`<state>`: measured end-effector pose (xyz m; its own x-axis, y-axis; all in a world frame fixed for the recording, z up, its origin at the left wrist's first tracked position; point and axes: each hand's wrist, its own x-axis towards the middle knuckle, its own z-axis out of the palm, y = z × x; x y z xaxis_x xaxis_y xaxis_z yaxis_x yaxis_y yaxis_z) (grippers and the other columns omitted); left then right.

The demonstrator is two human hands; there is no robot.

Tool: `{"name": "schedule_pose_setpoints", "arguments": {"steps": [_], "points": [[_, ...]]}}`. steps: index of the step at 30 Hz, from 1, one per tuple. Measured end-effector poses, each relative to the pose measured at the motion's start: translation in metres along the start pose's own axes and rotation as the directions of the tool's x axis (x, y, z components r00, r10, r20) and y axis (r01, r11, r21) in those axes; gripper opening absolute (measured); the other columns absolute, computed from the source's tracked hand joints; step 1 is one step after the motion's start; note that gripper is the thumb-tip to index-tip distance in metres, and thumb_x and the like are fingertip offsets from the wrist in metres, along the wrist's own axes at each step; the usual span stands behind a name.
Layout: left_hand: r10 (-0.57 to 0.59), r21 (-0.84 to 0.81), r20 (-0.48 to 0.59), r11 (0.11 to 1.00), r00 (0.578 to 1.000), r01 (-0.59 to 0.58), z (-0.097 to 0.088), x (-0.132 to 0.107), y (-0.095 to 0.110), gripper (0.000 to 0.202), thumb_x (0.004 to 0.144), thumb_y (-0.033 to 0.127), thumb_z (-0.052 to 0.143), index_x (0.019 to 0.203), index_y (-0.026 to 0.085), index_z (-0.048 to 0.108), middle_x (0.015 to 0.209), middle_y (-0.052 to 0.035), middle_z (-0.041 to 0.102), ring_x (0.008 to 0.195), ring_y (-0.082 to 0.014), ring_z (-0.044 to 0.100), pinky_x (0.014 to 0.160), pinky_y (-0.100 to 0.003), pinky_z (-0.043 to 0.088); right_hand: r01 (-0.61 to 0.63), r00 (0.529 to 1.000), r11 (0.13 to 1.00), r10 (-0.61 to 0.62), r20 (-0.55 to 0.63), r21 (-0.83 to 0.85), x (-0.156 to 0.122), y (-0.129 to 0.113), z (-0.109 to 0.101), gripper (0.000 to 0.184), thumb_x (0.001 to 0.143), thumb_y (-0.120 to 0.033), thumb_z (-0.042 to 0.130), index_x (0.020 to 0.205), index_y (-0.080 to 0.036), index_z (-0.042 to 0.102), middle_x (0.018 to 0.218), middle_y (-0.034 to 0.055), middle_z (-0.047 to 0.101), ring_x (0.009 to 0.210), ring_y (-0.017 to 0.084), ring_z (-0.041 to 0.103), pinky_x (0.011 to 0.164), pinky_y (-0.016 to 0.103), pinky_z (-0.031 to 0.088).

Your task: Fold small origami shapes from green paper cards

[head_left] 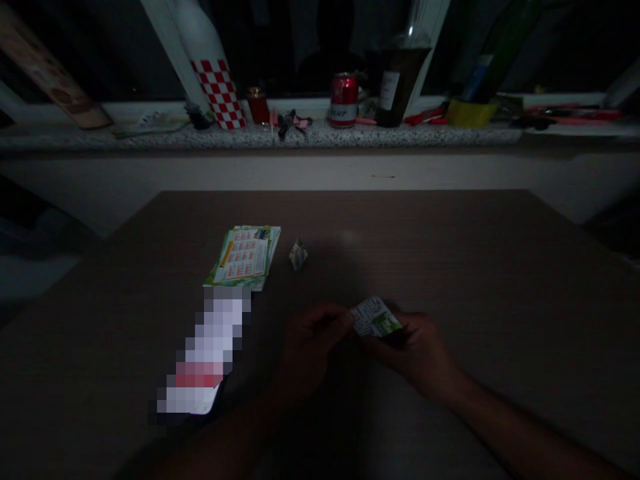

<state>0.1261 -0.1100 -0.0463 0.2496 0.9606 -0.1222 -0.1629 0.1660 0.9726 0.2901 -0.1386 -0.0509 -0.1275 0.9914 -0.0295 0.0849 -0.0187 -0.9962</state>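
Observation:
A small folded piece of printed paper (pixel 374 316), white with text and a green patch, is held above the table between both hands. My left hand (pixel 315 337) pinches its left corner between thumb and fingers. On the other side my right hand (pixel 417 343) grips the right and lower edge, with the thumb in front. Beyond my left hand lies a small folded paper piece (pixel 299 255), pointed in shape. To its left is a stack of printed sheets (pixel 243 257) with green edges and a calendar-like grid.
A lit phone-like device (pixel 203 407), mostly pixelated, lies left of my left hand on the wooden table (pixel 425 240). Behind, the granite windowsill (pixel 310 139) carries a red can (pixel 343 100), a checkered bottle (pixel 220 93), a dark bottle (pixel 395 87) and a yellow pot (pixel 471 112).

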Motion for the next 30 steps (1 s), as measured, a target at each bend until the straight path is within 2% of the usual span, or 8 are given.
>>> {"name": "schedule_pose_setpoints", "arguments": {"steps": [5, 10, 14, 17, 19, 21, 26, 30], "points": [[-0.002, -0.024, -0.010, 1.000, 1.000, 0.001, -0.003, 0.000, 0.000, 0.012, 0.076, 0.028, 0.069, 0.072, 0.017, 0.069, 0.065, 0.0008, 0.065, 0.066, -0.0121, 0.058, 0.064, -0.021, 0.045, 0.006, 0.997, 0.999, -0.003, -0.074, 0.045, 0.002, 0.001, -0.001, 0.006, 0.071, -0.023, 0.071, 0.075, -0.018, 0.072, 0.071, 0.0017, 0.071, 0.064, 0.013, 0.063, 0.059, 0.023, 0.050], [0.034, 0.180, 0.035, 0.983, 0.999, -0.039, -0.007, -0.001, 0.004, 0.013, 0.076, 0.028, 0.067, 0.072, 0.016, 0.069, 0.067, 0.0000, 0.065, 0.064, -0.0123, 0.057, 0.060, -0.021, 0.044, 0.045, 0.981, 0.999, -0.041, -0.189, 0.016, 0.002, -0.002, -0.005, 0.009, 0.068, -0.023, 0.073, 0.063, -0.017, 0.068, 0.058, 0.0002, 0.066, 0.052, 0.011, 0.058, 0.050, 0.021, 0.046], [0.021, 0.329, 0.109, 0.943, 0.994, -0.056, -0.009, -0.001, 0.008, 0.011, 0.078, 0.025, 0.064, 0.079, 0.016, 0.071, 0.081, -0.0038, 0.071, 0.077, -0.0173, 0.063, 0.070, -0.026, 0.048, 0.080, 0.970, 0.996, -0.088, -0.227, -0.044, 0.002, -0.005, -0.011, 0.007, 0.070, -0.025, 0.071, 0.068, -0.018, 0.070, 0.058, 0.0011, 0.068, 0.050, 0.012, 0.060, 0.047, 0.021, 0.047], [-0.002, 0.433, 0.106, 0.900, 0.994, -0.044, -0.012, -0.001, 0.011, 0.018, 0.079, 0.029, 0.064, 0.092, 0.017, 0.070, 0.076, -0.0031, 0.069, 0.069, -0.0160, 0.061, 0.062, -0.025, 0.046, 0.193, 0.953, 0.958, -0.234, -0.191, -0.211, 0.002, -0.003, -0.018, 0.004, 0.074, -0.022, 0.069, 0.072, -0.019, 0.070, 0.063, 0.0015, 0.069, 0.055, 0.014, 0.063, 0.050, 0.023, 0.051], [-0.034, 0.411, 0.056, 0.912, 0.998, 0.008, -0.014, -0.001, 0.012, 0.040, 0.078, 0.033, 0.066, 0.116, 0.021, 0.061, 0.067, 0.0008, 0.065, 0.058, -0.0134, 0.057, 0.051, -0.022, 0.043, 0.322, 0.923, 0.885, -0.372, -0.095, -0.336, 0.002, -0.001, -0.023, 0.004, 0.077, -0.018, 0.067, 0.077, -0.020, 0.071, 0.071, 0.0029, 0.071, 0.063, 0.016, 0.066, 0.056, 0.026, 0.053], [-0.043, 0.345, 0.030, 0.938, 0.999, 0.030, -0.015, -0.002, 0.013, 0.054, 0.078, 0.034, 0.068, 0.128, 0.024, 0.051, 0.064, 0.0026, 0.064, 0.054, -0.0123, 0.056, 0.049, -0.021, 0.042, 0.435, 0.875, 0.797, -0.483, -0.011, -0.419, 0.002, 0.000, -0.028, 0.010, 0.078, -0.015, 0.065, 0.083, -0.021, 0.072, 0.076, 0.0042, 0.072, 0.067, 0.017, 0.067, 0.058, 0.027, 0.055], [0.052, 0.362, 0.092, 0.928, 0.994, -0.082, -0.018, -0.004, 0.014, 0.016, 0.080, 0.030, 0.065, 0.090, 0.020, 0.072, 0.072, -0.0019, 0.069, 0.062, -0.0130, 0.062, 0.059, -0.022, 0.047, 0.542, 0.795, 0.680, -0.606, 0.038, -0.493, 0.002, -0.003, -0.033, 0.019, 0.078, -0.011, 0.066, 0.091, -0.021, 0.074, 0.083, 0.0058, 0.074, 0.071, 0.018, 0.070, 0.060, 0.026, 0.057], [0.098, 0.372, 0.131, 0.918, 0.987, -0.140, -0.018, -0.004, 0.014, 0.013, 0.082, 0.027, 0.063, 0.089, 0.022, 0.073, 0.070, 0.0000, 0.070, 0.065, -0.0126, 0.063, 0.060, -0.020, 0.047, 0.486, 0.843, 0.792, -0.536, -0.039, -0.370, 0.001, -0.005, -0.029, 0.017, 0.076, -0.012, 0.070, 0.089, -0.022, 0.074, 0.080, 0.0040, 0.075, 0.068, 0.017, 0.070, 0.061, 0.026, 0.058]]}}
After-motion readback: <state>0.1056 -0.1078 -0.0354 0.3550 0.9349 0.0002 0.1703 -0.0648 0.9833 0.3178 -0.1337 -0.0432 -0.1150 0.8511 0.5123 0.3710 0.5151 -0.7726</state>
